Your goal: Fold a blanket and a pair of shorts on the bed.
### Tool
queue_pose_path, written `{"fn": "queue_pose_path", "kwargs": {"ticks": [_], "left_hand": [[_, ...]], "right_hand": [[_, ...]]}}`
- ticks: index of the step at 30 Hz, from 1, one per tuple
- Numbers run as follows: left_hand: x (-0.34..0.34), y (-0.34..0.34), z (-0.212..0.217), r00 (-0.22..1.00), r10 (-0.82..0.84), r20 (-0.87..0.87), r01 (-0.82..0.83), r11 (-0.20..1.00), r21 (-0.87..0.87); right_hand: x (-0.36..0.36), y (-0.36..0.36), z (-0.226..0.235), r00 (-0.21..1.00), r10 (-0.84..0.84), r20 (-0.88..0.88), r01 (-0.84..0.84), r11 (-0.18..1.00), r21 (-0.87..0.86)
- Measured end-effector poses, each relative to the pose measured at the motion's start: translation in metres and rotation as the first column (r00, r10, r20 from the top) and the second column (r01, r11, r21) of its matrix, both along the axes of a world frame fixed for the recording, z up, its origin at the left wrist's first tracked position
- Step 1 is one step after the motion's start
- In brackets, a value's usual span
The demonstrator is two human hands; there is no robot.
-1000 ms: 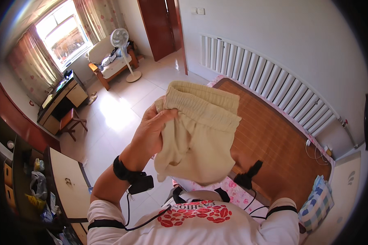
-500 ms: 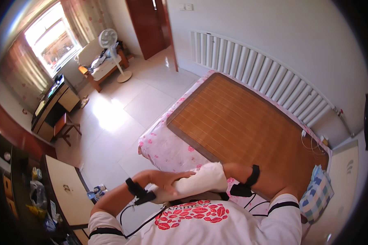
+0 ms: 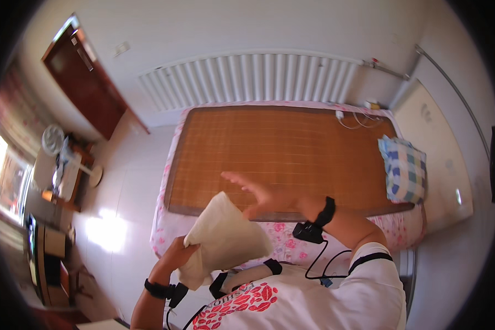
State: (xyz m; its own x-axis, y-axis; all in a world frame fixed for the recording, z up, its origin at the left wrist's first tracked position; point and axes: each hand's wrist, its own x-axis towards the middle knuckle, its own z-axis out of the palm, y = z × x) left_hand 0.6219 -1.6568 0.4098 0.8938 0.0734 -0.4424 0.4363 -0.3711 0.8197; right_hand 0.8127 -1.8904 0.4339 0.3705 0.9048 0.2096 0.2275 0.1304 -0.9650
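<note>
A folded cream cloth [image 3: 225, 236] hangs in front of my body, over the near edge of the bed. My left hand [image 3: 182, 253] is closed on its left edge, with the fingers partly hidden behind the fabric. To the right of the cloth's upper part is my right hand [image 3: 256, 193], its fingers stretched out and spread, holding nothing. It is raised over the brown sleeping mat [image 3: 280, 148] that covers most of the bed. Black straps with small dark boxes and cables are on both my wrists.
Pink floral bedding [image 3: 291, 234] shows around the mat. A blue checked pillow [image 3: 404, 170] lies at the right end, by the pale headboard [image 3: 437, 159]. Behind the bed runs a white radiator [image 3: 253, 77]. A white cable [image 3: 357, 121] rests at the back right; a fan [image 3: 77, 159] stands left.
My view has turned right toward the bed. The cloth, bundled between my forearms before, now hangs more spread from my left hand. My right hand has come into sight, apart from it.
</note>
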Motion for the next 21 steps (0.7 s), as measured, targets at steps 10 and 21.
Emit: {"fn": "queue_pose_path", "kwargs": {"ticks": [10, 21], "left_hand": [[0.092, -0.076, -0.008, 0.757, -0.651, 0.058, 0.616, 0.741, 0.268], [0.131, -0.071, -0.062, 0.972, -0.234, 0.03, 0.234, 0.972, 0.02]], "right_hand": [[-0.045, -0.043, -0.047, 0.792, 0.1, 0.602, 0.185, 0.901, -0.393], [0.019, -0.273, -0.159, 0.636, -0.741, 0.215, 0.661, 0.379, -0.648]]}}
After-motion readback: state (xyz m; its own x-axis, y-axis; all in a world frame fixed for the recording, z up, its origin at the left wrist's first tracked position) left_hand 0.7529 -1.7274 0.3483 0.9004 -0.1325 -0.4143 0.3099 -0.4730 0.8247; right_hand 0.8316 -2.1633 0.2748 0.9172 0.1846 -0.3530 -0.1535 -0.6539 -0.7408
